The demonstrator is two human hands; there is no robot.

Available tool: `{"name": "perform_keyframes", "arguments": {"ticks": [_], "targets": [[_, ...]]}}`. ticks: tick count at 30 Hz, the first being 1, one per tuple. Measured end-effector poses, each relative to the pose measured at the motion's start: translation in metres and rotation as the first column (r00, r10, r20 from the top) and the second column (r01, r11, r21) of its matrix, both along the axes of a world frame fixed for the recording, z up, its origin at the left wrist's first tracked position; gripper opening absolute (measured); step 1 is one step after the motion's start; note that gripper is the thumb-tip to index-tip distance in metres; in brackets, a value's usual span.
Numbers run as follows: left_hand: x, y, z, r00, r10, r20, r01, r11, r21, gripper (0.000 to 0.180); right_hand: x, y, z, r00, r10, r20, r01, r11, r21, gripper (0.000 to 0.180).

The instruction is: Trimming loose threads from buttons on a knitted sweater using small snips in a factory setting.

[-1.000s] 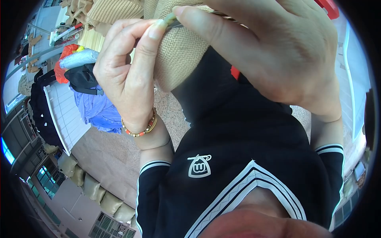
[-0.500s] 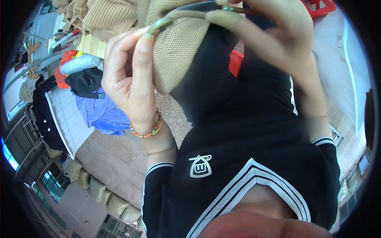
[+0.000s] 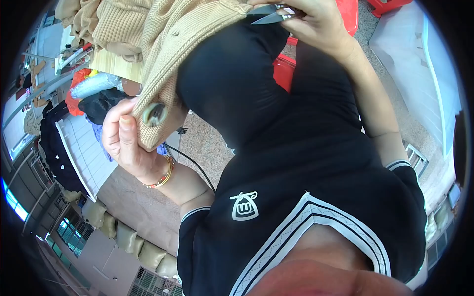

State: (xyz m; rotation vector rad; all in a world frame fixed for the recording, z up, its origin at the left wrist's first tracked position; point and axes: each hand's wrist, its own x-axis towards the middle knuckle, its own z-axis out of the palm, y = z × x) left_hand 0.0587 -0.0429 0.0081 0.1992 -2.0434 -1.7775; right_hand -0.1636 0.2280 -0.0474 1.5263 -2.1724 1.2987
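Note:
A tan knit garment (image 3: 195,30) is stretched at an angle between my hands, its ribbed edge running from lower left to upper right. My left hand (image 3: 123,140) pinches the lower corner, thumb and fingers closed on the cloth. A round, pale greenish button (image 3: 154,114) with a dark centre shows beside that thumb. At the top, my right hand (image 3: 321,24) is closed around small thread snips (image 3: 272,18), their pointed blades facing left beside the garment's edge. Whether those fingers also grip the knit cannot be made out.
More tan knitwear (image 3: 121,27) is heaped at the upper left. Nearby are a black cap (image 3: 101,102), a clear plastic-wrapped bundle (image 3: 96,85) and a white panel (image 3: 89,153). Red plastic (image 3: 283,71) shows by my legs. Translucent sheeting (image 3: 419,64) stands at the right.
My left hand has moved down and left with the corner, and the knit edge is now drawn out between the hands. My right hand has shifted upward, and the snips' blades show plainly.

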Motion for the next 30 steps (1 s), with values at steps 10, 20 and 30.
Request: {"name": "perform_keyframes", "arguments": {"ticks": [10,20,30], "targets": [[0.000,0.013,-0.002,1.000,-0.007,-0.008,0.007,1.000,-0.008,0.025,-0.002,-0.014,0.001,0.793,0.368,0.485,-0.263,0.926,-0.272,0.025],[0.027,0.002,0.044,0.911,-0.268,0.314,0.318,0.941,-0.119,0.033,-0.019,0.009,0.058,0.394,0.236,0.888,-0.320,0.941,-0.108,0.017],[-0.017,0.051,0.024,0.990,0.064,-0.126,-0.135,0.702,-0.700,0.014,-0.015,-0.010,0.024,0.538,0.292,0.791,-0.336,0.935,-0.117,0.020]]}}
